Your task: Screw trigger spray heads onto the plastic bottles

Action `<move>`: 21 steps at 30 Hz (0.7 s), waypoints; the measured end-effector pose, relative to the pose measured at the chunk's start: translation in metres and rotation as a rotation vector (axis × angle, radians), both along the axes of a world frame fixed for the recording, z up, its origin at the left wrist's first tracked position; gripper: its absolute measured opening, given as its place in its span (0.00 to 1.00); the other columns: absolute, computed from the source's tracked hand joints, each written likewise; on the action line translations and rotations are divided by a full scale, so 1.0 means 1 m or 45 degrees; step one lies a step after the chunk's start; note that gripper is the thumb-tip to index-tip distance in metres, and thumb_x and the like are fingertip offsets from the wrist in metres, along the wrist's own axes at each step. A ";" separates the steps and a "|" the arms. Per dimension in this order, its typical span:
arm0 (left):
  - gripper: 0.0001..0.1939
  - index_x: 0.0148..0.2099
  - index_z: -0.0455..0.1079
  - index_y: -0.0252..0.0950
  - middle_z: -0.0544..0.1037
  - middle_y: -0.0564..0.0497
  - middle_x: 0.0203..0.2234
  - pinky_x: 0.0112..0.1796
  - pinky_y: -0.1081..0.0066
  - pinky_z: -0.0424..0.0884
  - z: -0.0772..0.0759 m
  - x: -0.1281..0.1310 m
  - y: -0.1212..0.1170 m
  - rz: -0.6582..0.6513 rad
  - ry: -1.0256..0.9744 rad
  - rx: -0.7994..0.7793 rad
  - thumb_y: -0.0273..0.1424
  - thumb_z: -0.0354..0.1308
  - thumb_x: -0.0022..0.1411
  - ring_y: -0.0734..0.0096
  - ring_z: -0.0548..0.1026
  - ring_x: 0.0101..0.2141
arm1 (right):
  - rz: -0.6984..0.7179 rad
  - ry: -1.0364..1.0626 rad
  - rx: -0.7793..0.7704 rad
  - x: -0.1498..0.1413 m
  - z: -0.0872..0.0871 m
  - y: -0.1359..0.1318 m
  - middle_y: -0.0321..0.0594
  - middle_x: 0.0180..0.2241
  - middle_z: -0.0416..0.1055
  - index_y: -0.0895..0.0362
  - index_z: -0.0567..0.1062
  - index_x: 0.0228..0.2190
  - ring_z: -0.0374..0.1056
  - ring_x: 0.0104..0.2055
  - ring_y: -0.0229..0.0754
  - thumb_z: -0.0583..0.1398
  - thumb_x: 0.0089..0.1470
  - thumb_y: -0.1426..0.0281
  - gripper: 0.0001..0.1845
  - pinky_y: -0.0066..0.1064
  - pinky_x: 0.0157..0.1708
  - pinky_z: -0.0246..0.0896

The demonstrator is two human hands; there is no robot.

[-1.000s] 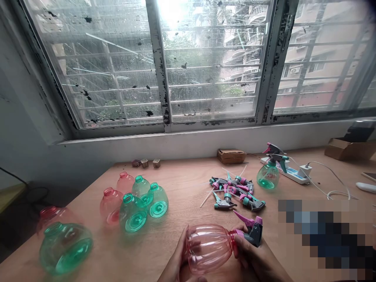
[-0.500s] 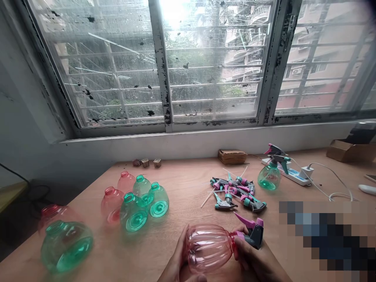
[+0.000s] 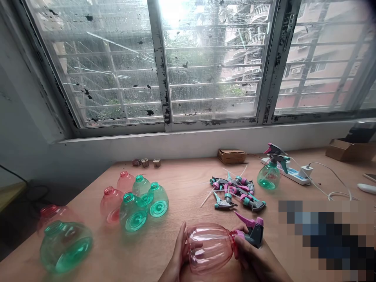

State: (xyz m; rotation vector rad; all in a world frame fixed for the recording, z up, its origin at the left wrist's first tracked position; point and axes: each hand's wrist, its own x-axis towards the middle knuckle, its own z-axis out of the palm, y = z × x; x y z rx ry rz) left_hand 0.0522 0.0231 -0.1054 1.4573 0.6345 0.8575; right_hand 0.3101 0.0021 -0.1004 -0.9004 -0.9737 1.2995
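A clear pink spray bottle (image 3: 210, 246) lies sideways between my hands, low in the head view. Its base points left, its neck right. My left hand (image 3: 178, 252) cups the base end, fingers partly seen through the plastic. With its fingers around the neck, my right hand (image 3: 249, 250) grips the bottle where the pink collar of the trigger spray head (image 3: 255, 232) meets it. The spray head is grey and pink and sits on the neck. Beyond my hands lies a pile of loose spray heads (image 3: 235, 192) with white tubes, in pink, teal and grey.
Several open green bottles (image 3: 158, 199) and pink bottles (image 3: 111, 205) stand on the left of the table. A green spray bottle (image 3: 268, 176) with a head stands at the right, near a white power strip (image 3: 296, 176). Small boxes (image 3: 232, 156) lie by the wall.
The bottle stays in nearly the same place. My left hand's fingers have shifted slightly on its base; my right hand keeps its grip at the neck.
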 end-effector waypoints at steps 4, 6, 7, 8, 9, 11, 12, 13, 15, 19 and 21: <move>0.62 0.74 0.28 0.46 0.46 0.40 0.71 0.64 0.50 0.54 -0.005 0.000 -0.001 -0.004 -0.030 -0.068 0.52 0.68 0.53 0.41 0.58 0.65 | 0.007 0.019 -0.003 0.000 0.001 -0.001 0.32 0.20 0.72 0.57 0.68 0.34 0.60 0.16 0.31 0.68 0.52 0.52 0.23 0.23 0.18 0.49; 0.59 0.74 0.31 0.45 0.50 0.40 0.70 0.65 0.50 0.52 -0.004 0.000 -0.002 -0.017 -0.024 -0.089 0.50 0.68 0.55 0.42 0.58 0.65 | 0.004 0.022 -0.002 0.000 0.001 -0.001 0.32 0.20 0.72 0.56 0.68 0.33 0.60 0.16 0.31 0.68 0.53 0.52 0.23 0.23 0.18 0.50; 0.59 0.74 0.32 0.45 0.51 0.40 0.70 0.65 0.50 0.52 -0.003 0.000 -0.003 -0.021 -0.026 -0.089 0.50 0.68 0.55 0.43 0.57 0.65 | 0.003 0.021 -0.003 0.000 0.002 -0.001 0.33 0.20 0.72 0.56 0.68 0.32 0.59 0.16 0.31 0.67 0.53 0.52 0.22 0.23 0.18 0.50; 0.58 0.74 0.33 0.45 0.51 0.41 0.70 0.65 0.51 0.52 -0.002 0.000 -0.003 -0.018 -0.025 -0.084 0.50 0.68 0.56 0.43 0.57 0.65 | 0.003 0.018 -0.005 0.000 0.001 -0.001 0.33 0.20 0.72 0.56 0.68 0.32 0.59 0.16 0.31 0.67 0.54 0.52 0.22 0.23 0.18 0.50; 0.58 0.74 0.33 0.46 0.50 0.42 0.70 0.64 0.51 0.53 -0.001 0.001 -0.003 -0.006 -0.018 -0.077 0.49 0.68 0.56 0.44 0.58 0.65 | 0.004 0.018 -0.006 0.000 0.001 -0.001 0.33 0.20 0.72 0.56 0.68 0.31 0.59 0.16 0.31 0.67 0.54 0.52 0.22 0.23 0.18 0.50; 0.58 0.74 0.33 0.48 0.48 0.43 0.71 0.63 0.52 0.55 0.001 0.001 -0.003 0.030 0.014 -0.069 0.49 0.69 0.55 0.45 0.61 0.63 | 0.000 0.021 -0.014 0.000 0.001 0.000 0.33 0.20 0.72 0.56 0.68 0.31 0.59 0.16 0.30 0.67 0.53 0.52 0.22 0.23 0.18 0.51; 0.59 0.73 0.33 0.49 0.48 0.44 0.71 0.63 0.53 0.56 0.002 0.001 -0.003 0.046 0.034 -0.073 0.49 0.70 0.54 0.46 0.62 0.62 | -0.006 0.019 -0.020 0.000 0.001 0.000 0.33 0.20 0.73 0.56 0.68 0.31 0.59 0.16 0.30 0.67 0.53 0.52 0.23 0.23 0.18 0.51; 0.59 0.73 0.32 0.50 0.49 0.43 0.71 0.63 0.53 0.56 0.003 0.001 -0.002 0.058 0.054 -0.081 0.49 0.70 0.54 0.47 0.64 0.61 | -0.012 0.016 -0.025 0.000 0.000 0.000 0.33 0.20 0.73 0.56 0.68 0.32 0.59 0.16 0.30 0.68 0.53 0.51 0.23 0.23 0.18 0.52; 0.59 0.73 0.32 0.50 0.50 0.43 0.70 0.63 0.54 0.56 0.004 0.001 -0.002 0.059 0.069 -0.092 0.50 0.69 0.54 0.48 0.66 0.59 | -0.018 0.008 -0.030 -0.001 0.000 0.000 0.33 0.20 0.73 0.56 0.68 0.32 0.59 0.15 0.30 0.67 0.53 0.51 0.23 0.23 0.18 0.52; 0.61 0.74 0.29 0.47 0.50 0.41 0.69 0.62 0.56 0.57 0.007 0.001 -0.005 0.017 0.029 -0.024 0.49 0.69 0.54 0.48 0.68 0.59 | -0.012 0.009 -0.024 0.000 0.000 -0.001 0.32 0.19 0.72 0.57 0.68 0.32 0.59 0.16 0.30 0.67 0.53 0.51 0.23 0.23 0.18 0.52; 0.61 0.73 0.27 0.46 0.54 0.39 0.68 0.62 0.56 0.56 0.009 0.001 -0.007 0.004 0.016 -0.039 0.49 0.69 0.55 0.47 0.67 0.59 | -0.010 0.010 -0.025 0.000 0.000 -0.001 0.32 0.19 0.72 0.57 0.68 0.32 0.59 0.16 0.30 0.67 0.53 0.51 0.23 0.23 0.18 0.52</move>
